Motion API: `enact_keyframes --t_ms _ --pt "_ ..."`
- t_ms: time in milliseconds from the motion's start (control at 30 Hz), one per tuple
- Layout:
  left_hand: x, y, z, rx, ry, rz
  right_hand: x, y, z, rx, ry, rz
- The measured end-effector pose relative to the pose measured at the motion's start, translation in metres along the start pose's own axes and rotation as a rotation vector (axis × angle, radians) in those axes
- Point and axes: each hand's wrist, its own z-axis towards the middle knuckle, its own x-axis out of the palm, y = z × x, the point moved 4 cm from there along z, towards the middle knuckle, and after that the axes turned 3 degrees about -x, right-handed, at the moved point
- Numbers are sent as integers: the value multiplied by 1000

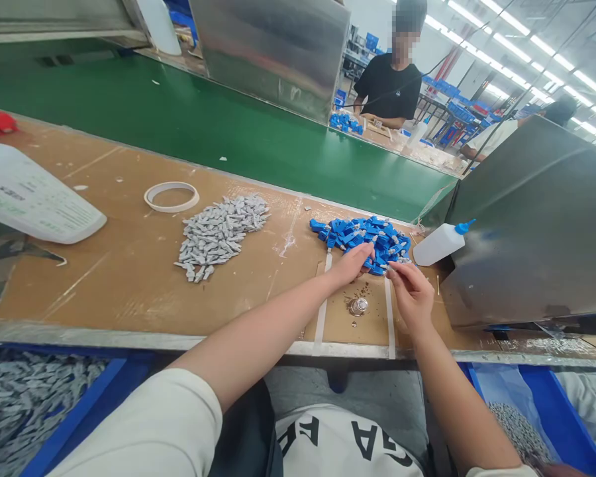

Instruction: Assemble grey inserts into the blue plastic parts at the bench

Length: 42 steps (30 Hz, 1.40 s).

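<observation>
Both hands [351, 265] [415, 295], slightly apart (their grip I can't tell), are at the blue parts [350, 233].

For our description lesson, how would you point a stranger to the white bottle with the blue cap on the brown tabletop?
On the flat brown tabletop, find the heap of small blue plastic parts. Just right of it, beside the big grey metal panel, is the white plastic bottle with a blue cap. Its smooth white body sets it apart from both neighbours.
</observation>
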Motion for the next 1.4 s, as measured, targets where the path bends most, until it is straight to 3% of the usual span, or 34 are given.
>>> enact_keyframes --t_ms 100,200,433,633,833,1100,1300,1400 --pt "-1 -7 0 145 10 168 -5 -8 1 122 -137 130" --pt "-3 -11 0 226 -20 312 -13 -14 1 205 -185 198" --pt "4 -1 -10 -143 192 169 -25 -13 -3 166 -176 223" --pt "8 -4 -16 -244 304 272 -30 8 5 -127 62 -29" --pt "7 -4 -17 -263 384 273 -29 25 19 -427 290 -129" --pt "7 0 -14 -268 389 259 -25 21 22 -645 510 -309" --pt "10 -2 -16 -286 409 247 -19 33 33 -853 810 -388" --pt "9 -7 -15 -297 369 150 -15 27 40 -837 796 -422"
